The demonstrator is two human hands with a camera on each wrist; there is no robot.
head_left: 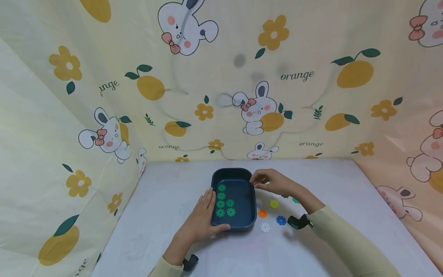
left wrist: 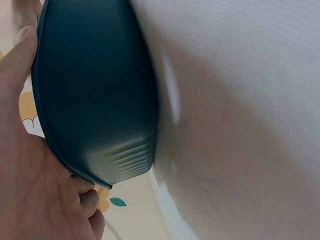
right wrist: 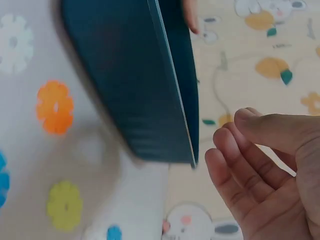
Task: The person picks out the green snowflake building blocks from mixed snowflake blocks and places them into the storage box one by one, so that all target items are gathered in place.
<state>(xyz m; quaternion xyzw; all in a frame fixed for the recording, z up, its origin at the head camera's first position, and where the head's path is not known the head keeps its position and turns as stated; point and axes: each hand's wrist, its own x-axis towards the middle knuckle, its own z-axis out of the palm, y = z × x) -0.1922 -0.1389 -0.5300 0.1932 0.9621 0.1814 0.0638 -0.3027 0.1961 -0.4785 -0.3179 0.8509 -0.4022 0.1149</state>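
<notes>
A dark blue tray (head_left: 238, 227) stands on the white table, with several green flower-shaped pieces (head_left: 220, 204) lying flat in its left part. My left hand (head_left: 199, 219) rests against its near left corner, fingers straight along the left wall and thumb over the front rim. The left wrist view shows the tray's outer wall (left wrist: 95, 85) close to that hand. Near the tray's far right rim is my right hand (head_left: 273, 181), its fingers loosely bent. The right wrist view shows the thumb and fingers (right wrist: 267, 170) beside the tray's edge, with nothing visible between them.
Right of the tray lie loose flower pieces: orange (head_left: 262, 213), yellow (head_left: 274, 204), blue (head_left: 281, 220) and white (head_left: 265, 227). More pieces, one green (head_left: 295, 200), lie partly hidden under the right forearm. A patterned cloth (head_left: 221, 77) hangs behind and beside the table.
</notes>
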